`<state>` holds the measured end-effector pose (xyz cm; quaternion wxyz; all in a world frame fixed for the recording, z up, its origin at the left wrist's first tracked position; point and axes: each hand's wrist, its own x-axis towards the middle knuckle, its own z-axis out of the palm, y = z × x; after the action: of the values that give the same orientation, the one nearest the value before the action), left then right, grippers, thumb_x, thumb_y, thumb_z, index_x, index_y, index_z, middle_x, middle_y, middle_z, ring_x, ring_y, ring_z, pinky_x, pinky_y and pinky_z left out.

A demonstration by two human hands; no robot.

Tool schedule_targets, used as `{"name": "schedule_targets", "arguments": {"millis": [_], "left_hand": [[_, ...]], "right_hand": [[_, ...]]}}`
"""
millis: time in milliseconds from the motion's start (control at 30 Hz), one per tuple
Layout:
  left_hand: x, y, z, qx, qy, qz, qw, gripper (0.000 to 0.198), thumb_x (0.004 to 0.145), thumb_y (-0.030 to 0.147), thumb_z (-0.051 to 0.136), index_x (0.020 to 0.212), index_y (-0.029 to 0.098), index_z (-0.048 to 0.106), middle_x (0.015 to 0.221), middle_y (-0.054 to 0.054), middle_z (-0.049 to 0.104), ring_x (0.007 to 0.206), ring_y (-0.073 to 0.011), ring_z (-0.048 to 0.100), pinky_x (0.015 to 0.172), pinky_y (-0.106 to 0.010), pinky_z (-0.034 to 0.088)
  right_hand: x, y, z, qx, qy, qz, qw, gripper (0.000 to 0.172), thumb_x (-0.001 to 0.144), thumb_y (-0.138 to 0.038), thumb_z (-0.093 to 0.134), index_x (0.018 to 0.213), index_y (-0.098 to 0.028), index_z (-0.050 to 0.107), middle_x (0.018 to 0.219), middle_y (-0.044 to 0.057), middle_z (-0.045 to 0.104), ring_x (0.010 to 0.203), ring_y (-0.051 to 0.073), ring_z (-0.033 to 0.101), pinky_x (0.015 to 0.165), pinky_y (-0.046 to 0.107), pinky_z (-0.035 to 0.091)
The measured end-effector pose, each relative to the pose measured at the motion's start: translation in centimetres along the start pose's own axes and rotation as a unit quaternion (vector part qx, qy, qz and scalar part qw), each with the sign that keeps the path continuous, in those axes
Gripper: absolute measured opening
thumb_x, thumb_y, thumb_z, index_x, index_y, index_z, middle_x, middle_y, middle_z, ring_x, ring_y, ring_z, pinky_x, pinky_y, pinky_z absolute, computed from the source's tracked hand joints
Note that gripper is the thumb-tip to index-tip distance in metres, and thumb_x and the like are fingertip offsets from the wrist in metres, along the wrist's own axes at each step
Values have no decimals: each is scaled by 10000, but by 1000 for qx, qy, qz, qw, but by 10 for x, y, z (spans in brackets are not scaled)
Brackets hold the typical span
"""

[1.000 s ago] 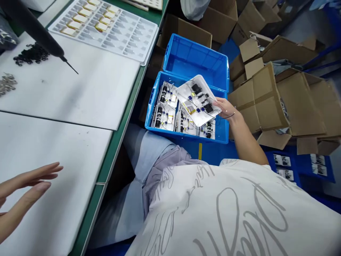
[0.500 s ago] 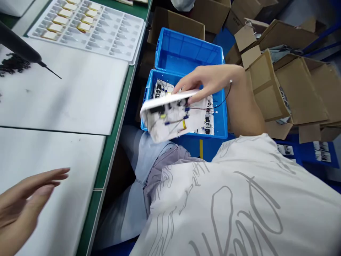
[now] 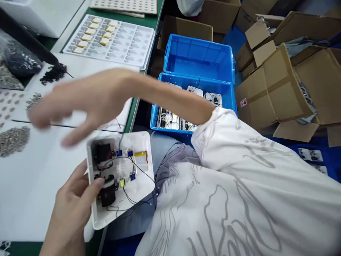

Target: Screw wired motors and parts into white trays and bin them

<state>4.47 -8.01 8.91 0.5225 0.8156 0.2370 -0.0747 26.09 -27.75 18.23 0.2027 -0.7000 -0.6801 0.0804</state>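
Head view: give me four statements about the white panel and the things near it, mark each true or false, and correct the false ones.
1. The left hand grips the white plastic panel at its lower left edge. True.
2. The right hand touches the panel. False: it is blurred and apart from the panel, over the white work surface.
3. Black wires run between small blue blocks on the panel. True.
4. The blue crate of wired panels sits on the white work surface. False: it sits off that surface, beyond the green edge of the bench.
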Motion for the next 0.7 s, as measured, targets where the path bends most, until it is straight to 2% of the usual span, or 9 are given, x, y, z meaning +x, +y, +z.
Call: {"name": "schedule_targets", "arguments": {"millis": [67,100,133,167,233,367,533,633,700], "left_hand": [[2,3,4,-113,29,-70,991,534,647,461,827,1136,265,745,955,-23,814,896,-312,779,670,-349,665],[3,5,7,-154,45,-74,984,520,661,444,808,1143,259,750,989,-23,811,947,-325,775,718,-378,679],[3,7,11,-181,57,-64,980,519,681,435,787,1167,256,751,1029,-26,807,987,-335,769,758,-407,685],[4,8,14,-197,66,-47,977,524,701,433,771,1194,257,749,1076,-30,801,1023,-342,761,791,-428,687],[6,8,20,-204,72,-14,976,550,735,440,756,1254,262,733,1185,-36,782,1091,-346,743,847,-448,683],[12,4,35,-167,63,-31,983,615,722,458,793,1295,256,695,1211,-41,777,1064,-324,754,857,-425,678],[18,5,61,-103,-74,23,992,846,794,682,766,1497,268,542,1357,-93,732,1276,-326,694,1041,-400,618],[21,6,66,-16,-136,116,984,897,892,688,672,1642,305,365,1554,-107,600,1479,-302,543,1181,-424,529],[20,4,62,30,-112,131,985,761,913,609,684,1590,344,463,1558,-75,599,1464,-301,558,1184,-452,531]], "right_hand": [[-38,10,14,106,222,68,967,519,1048,-413,360,1332,-34,571,1308,7,638,1206,41,594,1039,117,481],[-57,10,30,144,364,126,911,494,1054,-385,397,1341,-5,530,1316,48,620,1220,66,598,1050,153,498],[-74,7,51,205,415,203,863,562,1088,-468,380,1410,-18,480,1417,87,574,1228,75,605,1105,197,499],[-87,0,75,274,376,268,844,588,1088,-517,403,1442,-52,476,1460,111,557,1200,91,619,1110,236,518],[-104,-18,126,419,211,271,841,578,1078,-538,442,1435,-90,516,1365,123,630,1114,123,662,1012,267,587],[-109,-44,189,563,185,261,762,618,1040,-649,443,1315,-110,568,1250,111,667,989,123,702,777,212,619],[-143,-24,194,608,231,336,681,570,966,-612,623,1220,-102,649,1144,94,700,935,116,683,749,194,589],[-207,-6,188,564,276,423,653,464,969,-513,656,1161,-93,694,1123,96,709,954,120,683,787,195,574],[-265,6,182,508,320,508,617,464,977,-515,646,1166,-94,699,1078,99,709,913,127,674,764,212,565]]}}
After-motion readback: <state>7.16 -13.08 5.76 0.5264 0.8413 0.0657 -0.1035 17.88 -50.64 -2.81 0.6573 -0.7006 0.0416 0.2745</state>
